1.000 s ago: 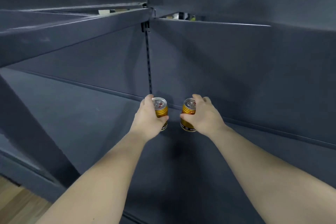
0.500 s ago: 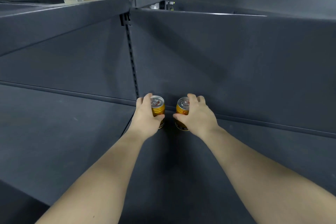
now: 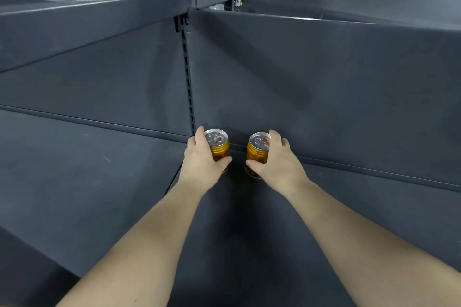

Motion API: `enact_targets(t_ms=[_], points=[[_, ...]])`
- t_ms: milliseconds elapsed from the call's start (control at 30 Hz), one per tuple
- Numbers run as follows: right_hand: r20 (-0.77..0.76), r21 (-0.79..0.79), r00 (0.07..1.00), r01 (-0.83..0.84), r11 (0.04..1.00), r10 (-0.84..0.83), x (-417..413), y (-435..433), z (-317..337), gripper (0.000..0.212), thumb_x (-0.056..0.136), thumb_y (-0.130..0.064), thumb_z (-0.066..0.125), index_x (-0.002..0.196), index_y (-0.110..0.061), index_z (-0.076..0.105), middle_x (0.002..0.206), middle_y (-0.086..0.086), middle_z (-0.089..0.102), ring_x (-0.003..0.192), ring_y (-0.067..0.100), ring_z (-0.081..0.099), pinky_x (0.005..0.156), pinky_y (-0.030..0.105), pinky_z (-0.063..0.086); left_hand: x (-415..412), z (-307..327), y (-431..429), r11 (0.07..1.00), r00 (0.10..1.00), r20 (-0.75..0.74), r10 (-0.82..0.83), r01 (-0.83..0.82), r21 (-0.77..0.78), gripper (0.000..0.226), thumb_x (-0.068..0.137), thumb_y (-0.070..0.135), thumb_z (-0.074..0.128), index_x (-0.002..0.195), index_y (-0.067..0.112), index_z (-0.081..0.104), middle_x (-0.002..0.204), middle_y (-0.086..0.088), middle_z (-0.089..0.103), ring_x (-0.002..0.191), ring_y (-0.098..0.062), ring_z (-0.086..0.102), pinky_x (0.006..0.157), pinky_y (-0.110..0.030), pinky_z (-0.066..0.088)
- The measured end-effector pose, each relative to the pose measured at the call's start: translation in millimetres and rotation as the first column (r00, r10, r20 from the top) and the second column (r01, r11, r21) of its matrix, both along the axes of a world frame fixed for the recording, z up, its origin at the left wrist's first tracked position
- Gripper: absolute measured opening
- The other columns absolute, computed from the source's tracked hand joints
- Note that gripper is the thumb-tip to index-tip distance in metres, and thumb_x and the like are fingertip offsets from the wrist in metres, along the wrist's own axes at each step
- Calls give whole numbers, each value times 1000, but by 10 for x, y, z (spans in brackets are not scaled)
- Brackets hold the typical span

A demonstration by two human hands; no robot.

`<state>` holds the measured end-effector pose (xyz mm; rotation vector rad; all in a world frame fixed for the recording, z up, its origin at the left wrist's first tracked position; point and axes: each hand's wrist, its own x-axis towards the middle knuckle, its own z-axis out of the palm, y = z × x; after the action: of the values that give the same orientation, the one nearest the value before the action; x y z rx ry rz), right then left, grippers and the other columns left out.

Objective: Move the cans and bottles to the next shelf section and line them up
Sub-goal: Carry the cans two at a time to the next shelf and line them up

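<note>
Two hands each grip one upright gold can near the back of the dark shelf (image 3: 249, 232), just right of the slotted post (image 3: 188, 77). Left hand (image 3: 202, 164) curls round the left can (image 3: 220, 151), right hand (image 3: 277, 164) round the right can (image 3: 257, 153), thumbs in front. Both cans are side by side, slightly apart.

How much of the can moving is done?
Done: no can stands released on the dark grey metal shelf. In hand: the left hand grips one gold can with a silver top, the right hand a second gold can, both by the back wall. Left: lining them up, letting go.
</note>
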<state>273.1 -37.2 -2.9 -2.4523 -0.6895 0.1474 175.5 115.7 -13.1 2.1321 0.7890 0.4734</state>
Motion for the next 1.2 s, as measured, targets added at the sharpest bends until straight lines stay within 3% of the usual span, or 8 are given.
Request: enact_targets(t_ms=[167,467,700,833,933,1067,1200], points=[[7,56,1000,22,998,-22,-27,76,-21,86,88,-39,74,153,-22,20,145,6,41,123,26,54,94,35,50,31,1,-1,999,999,-10,39,-39,30,90,86,25,78,154,18,21,149,-5,39,134,-25,45,105,-36,43],[26,68,999,45,997,-47,-17,334,-42,84,87,-37,75,151,-22,22,142,7,43,121,29,55,93,39,51,203,11,139,999,999,27,32,-31,-18,90,87,20,77,155,19,20,151,-4,40,136,-24,43,107,-35,38],[39,131,996,74,989,-80,-40,356,-118,87,85,-35,77,150,-22,21,144,7,43,123,27,55,95,39,53,270,-61,223,998,997,79,3,2,-67,75,86,17,78,146,21,32,139,1,49,128,-21,49,104,-33,40],[-27,175,996,94,980,-91,-50,304,-113,94,83,-38,79,153,-22,18,150,5,37,130,25,50,100,37,47,240,-83,219,999,997,83,-3,8,-51,83,86,22,78,152,21,27,146,-2,42,133,-22,45,105,-32,38],[-63,172,993,109,979,-99,-44,254,-109,88,82,-40,80,148,-20,25,147,4,41,128,23,50,98,34,46,206,-79,206,999,997,71,18,-15,-44,89,84,28,80,153,19,24,149,-5,39,136,-23,42,107,-35,38],[-78,177,991,121,977,-109,-43,271,-103,76,83,-39,80,140,-19,34,140,4,48,123,22,54,95,32,47,208,-52,226,999,996,84,19,-16,-35,68,85,24,79,141,18,40,137,-4,50,126,-23,50,98,-30,38],[-90,184,990,128,975,-113,-50,289,-105,76,84,-37,79,142,-19,33,141,3,47,124,22,53,96,33,47,184,-71,275,995,996,95,4,5,-97,65,90,17,74,144,20,37,137,0,54,128,-22,50,103,-33,39]])
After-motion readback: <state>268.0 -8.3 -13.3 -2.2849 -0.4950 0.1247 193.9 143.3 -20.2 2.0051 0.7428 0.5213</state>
